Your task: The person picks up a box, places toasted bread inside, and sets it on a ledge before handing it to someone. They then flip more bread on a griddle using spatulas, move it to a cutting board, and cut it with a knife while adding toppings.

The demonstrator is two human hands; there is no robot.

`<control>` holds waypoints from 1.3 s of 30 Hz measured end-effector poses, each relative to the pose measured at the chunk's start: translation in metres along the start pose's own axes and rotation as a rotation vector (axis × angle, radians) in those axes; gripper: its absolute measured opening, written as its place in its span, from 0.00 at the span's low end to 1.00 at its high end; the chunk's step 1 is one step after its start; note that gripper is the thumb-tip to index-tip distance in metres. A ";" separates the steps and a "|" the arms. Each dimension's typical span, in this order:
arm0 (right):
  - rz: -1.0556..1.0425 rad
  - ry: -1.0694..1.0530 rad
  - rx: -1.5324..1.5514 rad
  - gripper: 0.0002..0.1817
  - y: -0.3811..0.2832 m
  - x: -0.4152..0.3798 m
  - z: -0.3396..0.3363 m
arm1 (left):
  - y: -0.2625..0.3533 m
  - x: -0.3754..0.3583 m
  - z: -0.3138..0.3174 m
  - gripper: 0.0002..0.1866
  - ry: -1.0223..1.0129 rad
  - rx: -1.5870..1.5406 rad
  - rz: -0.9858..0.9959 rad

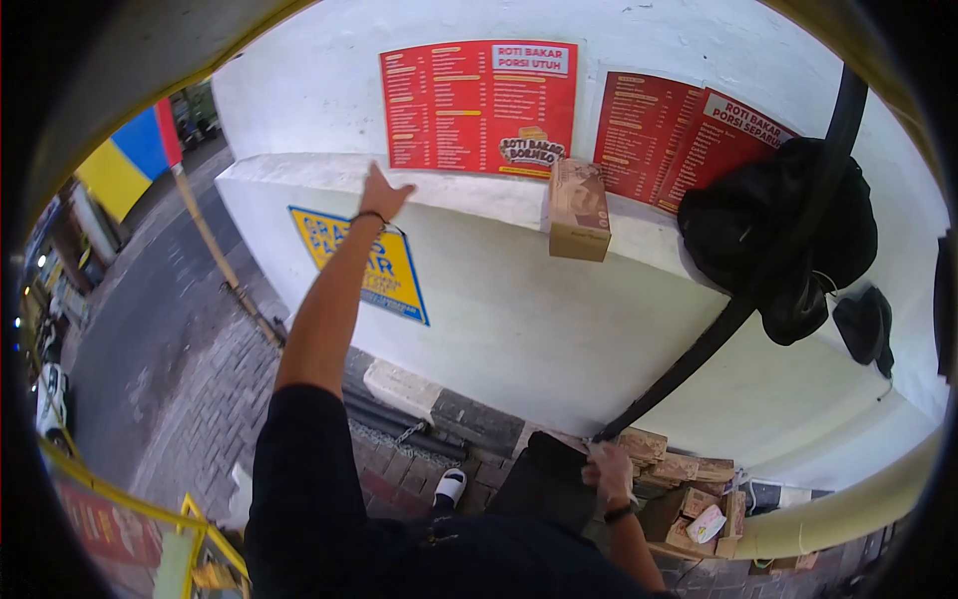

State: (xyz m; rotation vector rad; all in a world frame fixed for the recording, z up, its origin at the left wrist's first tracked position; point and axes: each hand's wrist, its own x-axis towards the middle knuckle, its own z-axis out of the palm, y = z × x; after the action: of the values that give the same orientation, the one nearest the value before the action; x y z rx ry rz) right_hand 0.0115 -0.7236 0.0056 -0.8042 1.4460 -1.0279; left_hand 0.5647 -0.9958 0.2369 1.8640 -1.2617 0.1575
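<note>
My left hand [382, 195] reaches up to the white wall ledge, its thumb and fingers apart and holding nothing. Beside it on the wall is a red menu sheet [459, 110], and below hangs a yellow and blue sign [399, 275]. Low on the right, my right hand [609, 471] has curled fingers; a small pale bit shows at them, too small to name. That hand is near the lower end of a long black pole or tube [699, 344] and beside stacked brown cardboard boxes [644, 444].
A brown box [579, 210] stands on the ledge [479, 195]. More red menus [649, 130] and a black bag [778, 240] are to the right. An open carton [669, 519] holds a white and pink packet [707, 524]. Street and paving [200, 389] lie left.
</note>
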 end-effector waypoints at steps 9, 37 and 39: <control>0.487 -0.018 -0.917 0.13 0.202 -0.033 -0.060 | -0.047 0.191 0.061 0.58 0.189 -0.672 0.012; 0.846 0.395 -0.672 0.19 0.248 -0.162 0.028 | 0.334 0.071 0.135 0.14 -0.039 -0.614 1.035; 0.830 0.125 -1.052 0.19 0.275 -0.198 0.036 | 0.336 0.078 0.137 0.15 -0.206 -0.557 0.932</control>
State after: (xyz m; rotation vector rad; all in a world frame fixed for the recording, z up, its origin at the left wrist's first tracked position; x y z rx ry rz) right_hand 0.0939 -0.4426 -0.1696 -0.7055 2.1615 0.3890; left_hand 0.2844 -1.1880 0.3859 0.7417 -1.9942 0.0885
